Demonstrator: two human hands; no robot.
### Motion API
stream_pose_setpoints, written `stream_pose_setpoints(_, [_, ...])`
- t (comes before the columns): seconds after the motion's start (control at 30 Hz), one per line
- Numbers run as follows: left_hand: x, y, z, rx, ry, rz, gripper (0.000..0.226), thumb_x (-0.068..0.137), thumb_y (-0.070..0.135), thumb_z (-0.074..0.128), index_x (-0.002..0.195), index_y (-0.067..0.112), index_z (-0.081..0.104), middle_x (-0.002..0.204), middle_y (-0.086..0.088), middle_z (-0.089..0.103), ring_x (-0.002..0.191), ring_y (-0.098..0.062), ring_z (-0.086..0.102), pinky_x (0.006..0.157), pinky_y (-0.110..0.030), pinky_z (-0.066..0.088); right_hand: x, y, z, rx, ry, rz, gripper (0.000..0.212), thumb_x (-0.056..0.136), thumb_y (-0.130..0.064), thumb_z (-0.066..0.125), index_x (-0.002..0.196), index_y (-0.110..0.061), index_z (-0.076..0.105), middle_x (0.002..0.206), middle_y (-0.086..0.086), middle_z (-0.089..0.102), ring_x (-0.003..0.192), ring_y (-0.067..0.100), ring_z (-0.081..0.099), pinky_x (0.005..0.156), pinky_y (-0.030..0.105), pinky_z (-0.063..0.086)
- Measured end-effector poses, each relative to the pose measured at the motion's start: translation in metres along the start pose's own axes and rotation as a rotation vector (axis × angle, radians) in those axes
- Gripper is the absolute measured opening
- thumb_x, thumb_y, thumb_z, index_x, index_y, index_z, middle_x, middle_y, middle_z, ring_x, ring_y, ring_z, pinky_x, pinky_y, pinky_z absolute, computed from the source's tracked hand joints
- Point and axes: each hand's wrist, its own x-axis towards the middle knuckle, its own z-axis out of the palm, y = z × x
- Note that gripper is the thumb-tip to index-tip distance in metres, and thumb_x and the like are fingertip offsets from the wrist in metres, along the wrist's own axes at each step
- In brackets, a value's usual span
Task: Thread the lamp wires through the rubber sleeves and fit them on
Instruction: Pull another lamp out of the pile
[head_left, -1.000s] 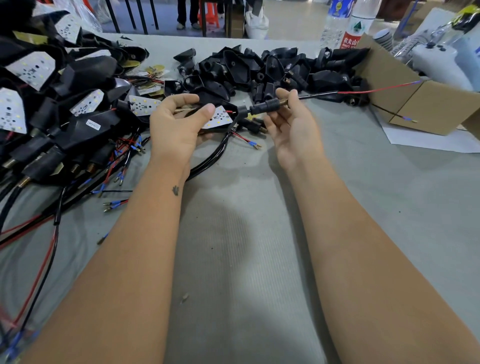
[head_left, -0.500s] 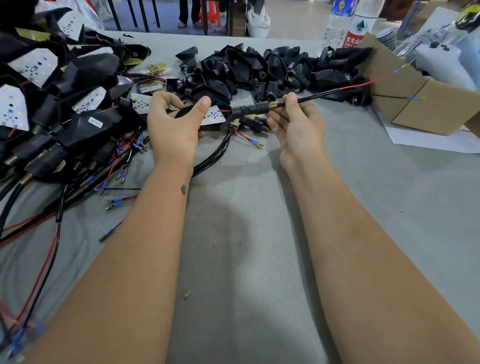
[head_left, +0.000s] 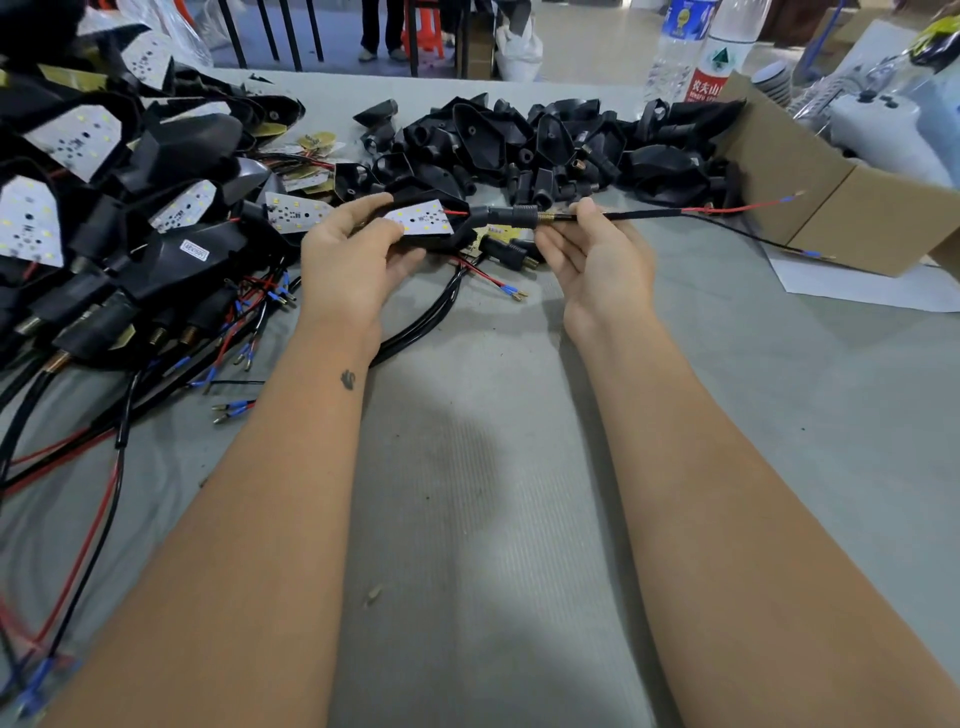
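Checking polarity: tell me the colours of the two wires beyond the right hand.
One red, one black, both blue-tipped; the head view shows them.

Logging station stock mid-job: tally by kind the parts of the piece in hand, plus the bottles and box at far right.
Black LED lamp with white board: 1
Black ribbed rubber sleeve: 1
Black sheathed wire: 1
Clear plastic water bottles: 2
Brown cardboard box: 1
Total: 6

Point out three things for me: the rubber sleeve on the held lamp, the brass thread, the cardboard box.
rubber sleeve (head_left: 511, 215), head view, on its ribbed black collar.
brass thread (head_left: 545, 218), head view, on the bare coil right of the sleeve.
cardboard box (head_left: 862, 223), head view, on its near side wall.
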Motion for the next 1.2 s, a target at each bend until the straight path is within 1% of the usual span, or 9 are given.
stream_pose_setpoints(0.17, [0.003,0.002,-0.004,-0.325,0.095,-0.102,0.010,0.091,-0.001,0.059,0.084,0.005,0.063,0.083,-0.011,0.066,0.079,-0.019,0.064,0.068,-0.024,0.056,-0.001,0.001,0.000,-0.065,-0.069,0.031,0.012,0.095,-0.007,0.060,0.085,-0.001,0.061,0.080,0.017,0.068,0.073,0.023,0.070,0.068,0.025,0.059])
stream_pose_setpoints(0.33, [0.004,0.001,-0.007,-0.470,0.009,-0.193,0.025,0.099,0.023,0.056,0.123,0.016,0.059,0.111,-0.004,0.070,0.087,-0.027,0.072,0.068,-0.031,0.059,-0.004,0.002,0.000,-0.122,-0.214,0.091,0.015,0.096,-0.011,0.059,0.087,-0.001,0.064,0.070,0.008,0.069,0.065,0.016,0.069,0.063,0.021,0.055])
stream_pose_setpoints(0.43, [0.002,0.004,-0.003,-0.367,-0.023,-0.131,0.015,0.103,0.027,0.047,0.114,0.023,0.056,0.119,-0.008,0.065,0.082,-0.030,0.074,0.063,-0.031,0.059,-0.007,0.003,0.003,-0.144,-0.247,0.057,0.017,0.097,-0.011,0.058,0.085,-0.001,0.065,0.067,0.006,0.068,0.064,0.015,0.069,0.065,0.022,0.056])
stream_pose_setpoints(0.57, [0.005,0.020,0.001,-0.263,0.089,-0.013,0.013,0.104,0.019,0.045,0.102,0.016,0.058,0.093,-0.008,0.066,0.073,-0.023,0.068,0.056,-0.023,0.055,-0.014,0.007,0.010,-0.234,-0.290,-0.086,0.017,0.097,-0.007,0.055,0.086,-0.001,0.066,0.074,0.010,0.067,0.069,0.020,0.067,0.068,0.026,0.056])
stream_pose_setpoints(0.77, [0.018,0.077,-0.016,0.080,0.081,0.106,0.017,0.094,0.010,0.048,0.081,0.012,0.058,0.065,-0.002,0.069,0.057,-0.018,0.065,0.055,-0.030,0.059,-0.041,0.014,0.034,-0.424,-0.395,-0.300,0.014,0.098,-0.009,0.054,0.092,-0.004,0.066,0.076,0.010,0.065,0.071,0.022,0.065,0.067,0.030,0.056])
stream_pose_setpoints(1.0, [0.048,0.158,-0.082,0.635,0.157,0.318,0.014,0.090,0.026,0.055,0.076,0.026,0.054,0.070,-0.003,0.050,0.046,-0.015,0.048,0.048,-0.024,0.040,-0.094,0.052,0.094,-0.736,-0.768,-0.814,0.015,0.096,-0.011,0.057,0.101,-0.007,0.071,0.098,-0.002,0.069,0.095,0.011,0.064,0.087,0.026,0.049])
stream_pose_setpoints(1.07, [0.056,0.178,-0.099,0.690,0.188,0.375,0.011,0.092,0.029,0.055,0.085,0.021,0.060,0.070,0.003,0.054,0.051,-0.009,0.053,0.054,-0.027,0.050,-0.105,0.063,0.125,-0.830,-0.876,-0.964,0.019,0.097,-0.013,0.055,0.107,-0.008,0.070,0.104,0.001,0.069,0.101,0.014,0.063,0.091,0.027,0.048])
stream_pose_setpoints(1.13, [0.063,0.193,-0.112,0.750,0.196,0.385,0.029,0.094,0.039,0.056,0.114,0.019,0.062,0.101,0.002,0.064,0.084,-0.015,0.066,0.082,-0.039,0.058,-0.113,0.072,0.156,-1.016,-0.941,-1.009,0.028,0.097,-0.015,0.054,0.123,-0.011,0.063,0.118,0.005,0.066,0.110,0.023,0.059,0.095,0.037,0.047])
stream_pose_setpoints(1.2, [0.062,0.200,-0.122,0.903,0.214,0.435,0.045,0.094,0.044,0.053,0.133,0.021,0.052,0.125,0.001,0.059,0.114,-0.022,0.059,0.099,-0.040,0.049,-0.117,0.084,0.181,-1.228,-0.976,-0.971,0.049,0.093,-0.011,0.055,0.141,-0.016,0.049,0.136,0.007,0.056,0.124,0.029,0.049,0.100,0.042,0.041])
